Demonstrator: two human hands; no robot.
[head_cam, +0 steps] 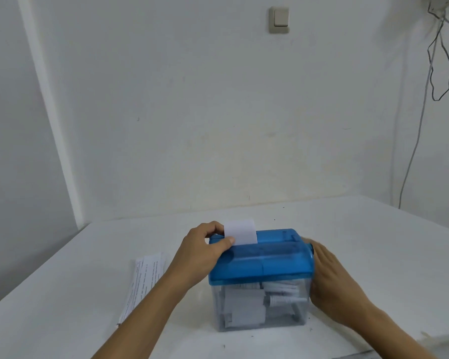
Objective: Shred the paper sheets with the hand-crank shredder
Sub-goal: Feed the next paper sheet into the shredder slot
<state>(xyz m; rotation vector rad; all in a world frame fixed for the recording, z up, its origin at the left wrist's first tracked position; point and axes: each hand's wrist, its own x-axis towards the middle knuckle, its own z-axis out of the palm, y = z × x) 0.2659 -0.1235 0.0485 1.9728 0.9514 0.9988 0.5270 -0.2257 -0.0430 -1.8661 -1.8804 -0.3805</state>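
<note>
Shredder [259, 257] on white table [373, 242]; wall switch [279, 19], cables [441, 60].

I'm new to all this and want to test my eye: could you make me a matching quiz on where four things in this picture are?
1 paper slip
2 printed sheets
3 light switch
4 shreds

a on the wall
b in the clear bin
c upright in the blue lid's slot
d flat on the table

Pairs: 1-c, 2-d, 3-a, 4-b
</note>
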